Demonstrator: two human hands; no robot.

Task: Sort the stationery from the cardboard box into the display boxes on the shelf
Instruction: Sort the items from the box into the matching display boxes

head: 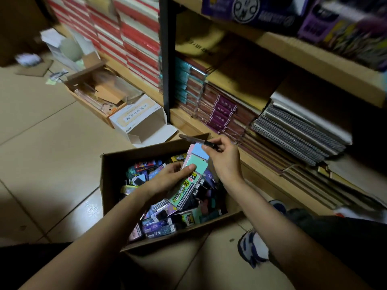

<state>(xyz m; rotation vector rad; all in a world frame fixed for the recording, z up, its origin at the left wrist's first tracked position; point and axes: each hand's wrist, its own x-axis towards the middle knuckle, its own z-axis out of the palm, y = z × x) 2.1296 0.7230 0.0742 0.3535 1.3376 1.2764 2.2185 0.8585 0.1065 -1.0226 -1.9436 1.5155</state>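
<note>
**Several packs held over the cardboard box (113,181)**

A fanned stack of stationery packs (195,166), green, pink and blue, is gripped by the left hand (167,176), with the thumb pressed on the green top pack, just above the box. A dark slim tool (194,140) is pinched in the curled fingers of the right hand (224,162) at the stack's far edge; what it is cannot be told. The box, set on the tiled floor (41,143) near the shelf (314,57), is filled with mixed packs. Spiral notebooks (297,132) are stacked low on the right. An open white carton (144,124) is seen far left of the box.
</note>
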